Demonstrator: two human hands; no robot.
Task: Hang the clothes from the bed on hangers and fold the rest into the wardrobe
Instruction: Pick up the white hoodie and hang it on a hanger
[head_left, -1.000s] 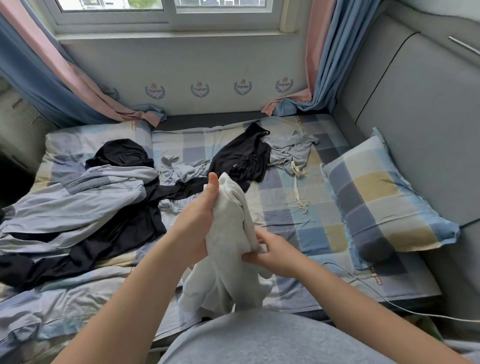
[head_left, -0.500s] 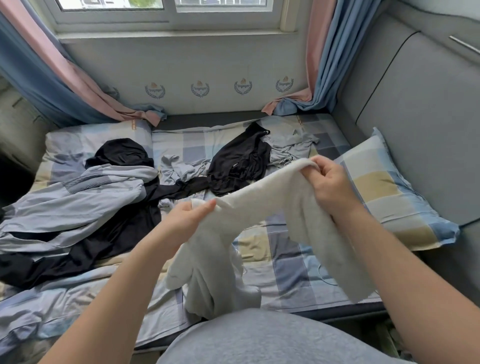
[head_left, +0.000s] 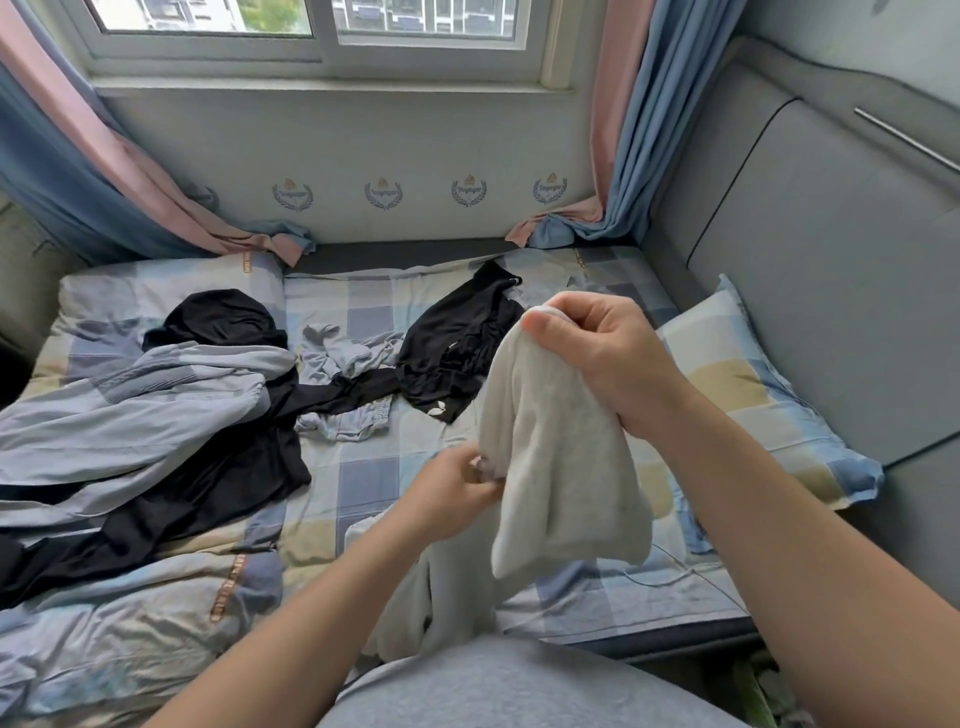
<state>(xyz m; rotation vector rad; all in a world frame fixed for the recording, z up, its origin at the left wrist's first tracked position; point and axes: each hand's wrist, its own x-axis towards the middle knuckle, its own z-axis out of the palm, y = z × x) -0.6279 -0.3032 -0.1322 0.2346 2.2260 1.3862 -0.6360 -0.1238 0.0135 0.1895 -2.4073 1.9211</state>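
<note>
Aloft, garment (head_left: 561, 467) in hands (head_left: 608, 358) (over bed (head_left: 363, 467))

One wide head view looks forward and down across the bed (head_left: 358, 483) toward the window (head_left: 322, 49), close over the bed's near edge

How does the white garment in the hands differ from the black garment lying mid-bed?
Colour: the white garment is pale cream; the black garment is dark. Position: the white garment is held up; the black garment lies on the checked sheet. Handling: the right hand and left hand hold the white garment; no hand touches the black garment. Both are crumpled, unfolded.
</note>
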